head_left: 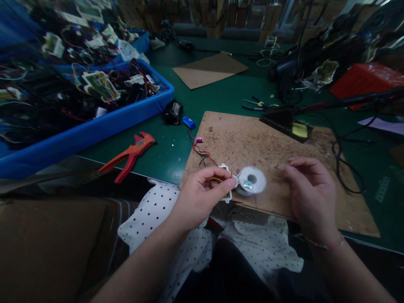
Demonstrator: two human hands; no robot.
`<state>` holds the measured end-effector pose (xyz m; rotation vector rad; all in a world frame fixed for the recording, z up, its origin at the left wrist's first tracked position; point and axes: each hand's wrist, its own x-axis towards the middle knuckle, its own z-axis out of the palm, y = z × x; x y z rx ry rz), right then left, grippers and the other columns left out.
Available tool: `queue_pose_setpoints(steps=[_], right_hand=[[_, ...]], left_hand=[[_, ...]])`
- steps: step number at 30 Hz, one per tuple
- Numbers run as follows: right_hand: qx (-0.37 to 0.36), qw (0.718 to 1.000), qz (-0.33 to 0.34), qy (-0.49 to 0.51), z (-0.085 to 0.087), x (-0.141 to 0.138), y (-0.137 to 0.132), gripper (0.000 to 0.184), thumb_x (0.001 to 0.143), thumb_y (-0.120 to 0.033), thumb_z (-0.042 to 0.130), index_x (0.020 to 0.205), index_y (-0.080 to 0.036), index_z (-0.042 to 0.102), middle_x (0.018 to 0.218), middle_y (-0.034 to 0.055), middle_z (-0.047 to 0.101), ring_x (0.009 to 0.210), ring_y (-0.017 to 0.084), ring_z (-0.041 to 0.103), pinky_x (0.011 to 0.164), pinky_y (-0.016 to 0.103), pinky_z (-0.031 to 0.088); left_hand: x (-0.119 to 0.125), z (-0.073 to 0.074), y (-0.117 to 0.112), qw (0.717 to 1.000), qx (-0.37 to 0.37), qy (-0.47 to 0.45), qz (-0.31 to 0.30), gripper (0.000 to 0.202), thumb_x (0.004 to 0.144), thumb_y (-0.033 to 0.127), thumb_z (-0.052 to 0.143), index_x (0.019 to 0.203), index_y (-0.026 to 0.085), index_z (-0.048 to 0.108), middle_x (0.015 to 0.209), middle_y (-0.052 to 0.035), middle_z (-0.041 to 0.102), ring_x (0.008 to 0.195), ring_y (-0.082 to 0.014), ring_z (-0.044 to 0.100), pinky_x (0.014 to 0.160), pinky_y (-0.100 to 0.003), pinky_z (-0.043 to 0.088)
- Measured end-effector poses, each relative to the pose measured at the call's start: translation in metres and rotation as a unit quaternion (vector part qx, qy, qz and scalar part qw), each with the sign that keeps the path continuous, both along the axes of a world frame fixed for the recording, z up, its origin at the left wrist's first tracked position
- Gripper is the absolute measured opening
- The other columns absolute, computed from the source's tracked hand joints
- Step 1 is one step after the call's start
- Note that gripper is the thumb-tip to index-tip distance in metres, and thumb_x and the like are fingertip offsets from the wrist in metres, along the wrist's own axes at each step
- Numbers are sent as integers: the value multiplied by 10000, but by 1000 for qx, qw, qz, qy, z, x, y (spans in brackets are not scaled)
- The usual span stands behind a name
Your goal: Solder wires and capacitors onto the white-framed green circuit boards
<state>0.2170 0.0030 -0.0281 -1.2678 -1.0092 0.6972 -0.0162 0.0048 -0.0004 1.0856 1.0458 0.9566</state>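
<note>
My left hand point(202, 193) is closed in a pinch over the front edge of the worn brown board point(233, 134). Between thumb and forefinger is a small round white part point(235, 182) with thin wires. Partly hidden under those fingers lies a white-framed circuit board point(227, 196). Red and black wires point(203, 153) run from it toward a small pink component point(199, 140) and a blue cylinder point(188, 122). A roll of solder wire point(258, 182) sits just right of the fingertips. My right hand point(312, 198) hovers over the board, fingertips pressed together; anything between them is too blurred to name.
A blue bin point(148, 108) of wired electronic parts fills the left. Orange-red cutters point(134, 153) lie beside it. Behind the board are pliers point(257, 105), a soldering stand with a yellow sponge point(299, 130), cardboard point(210, 69) and a red basket point(362, 84). A black cable loops at right.
</note>
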Motion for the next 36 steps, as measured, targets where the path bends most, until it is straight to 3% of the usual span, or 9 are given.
queue_pose_setpoints(steps=[2, 6, 9, 13, 25, 30, 36], right_hand=[[16, 990, 66, -125, 9, -1, -4, 157, 814, -240, 737, 963, -269, 700, 1058, 28, 628, 1037, 193, 581, 898, 363, 461], [36, 917, 209, -337, 25, -2, -5, 234, 870, -289, 685, 1098, -334, 710, 1268, 46, 592, 1234, 257, 526, 1057, 490, 389], [27, 887, 272, -372, 29, -5, 1, 238, 883, -318, 675, 1116, -350, 704, 1325, 42, 567, 1278, 265, 497, 1061, 503, 386], [17, 871, 312, -380, 29, -11, 7, 182, 897, -306, 660, 1074, -329, 695, 1295, 41, 571, 1264, 253, 499, 1059, 488, 378], [13, 895, 280, -346, 21, -21, 3, 134, 891, -301, 676, 1020, -269, 656, 1177, 48, 593, 1200, 216, 524, 1013, 421, 394], [8, 907, 281, -315, 16, -22, 3, 180, 880, -314, 693, 1050, -275, 649, 1194, 42, 581, 1197, 214, 528, 1019, 417, 390], [-5, 930, 282, -236, 12, -22, 5, 201, 890, -306, 682, 1084, -278, 641, 1193, 42, 577, 1204, 204, 527, 1026, 391, 409]], left_hand=[[1, 0, -1, 1000, 14, 14, -12, 77, 831, 244, 757, 851, 177, 726, 836, -20, 713, 734, -102, 623, 681, -208, 501], [2, -1, -3, 998, 36, 51, -25, 69, 844, 256, 748, 861, 189, 745, 833, -18, 713, 735, -106, 603, 651, -212, 471], [1, -2, -3, 997, 41, 59, -24, 65, 843, 254, 747, 851, 189, 745, 826, -14, 710, 725, -105, 600, 645, -215, 463], [2, -1, -3, 998, 33, 45, -18, 71, 830, 248, 752, 852, 182, 741, 834, -19, 716, 734, -115, 616, 648, -226, 471], [0, 2, -3, 993, 71, 83, -40, 89, 869, 254, 697, 865, 166, 710, 847, -29, 666, 761, -126, 589, 644, -240, 457], [0, 1, -4, 982, 128, 137, -21, 56, 820, 224, 734, 821, 169, 739, 1006, -52, 614, 826, -114, 594, 562, -184, 435], [4, 3, -9, 972, 173, 160, -8, 51, 826, 152, 689, 777, 165, 698, 1064, -44, 702, 691, -64, 564, 515, -162, 414]])
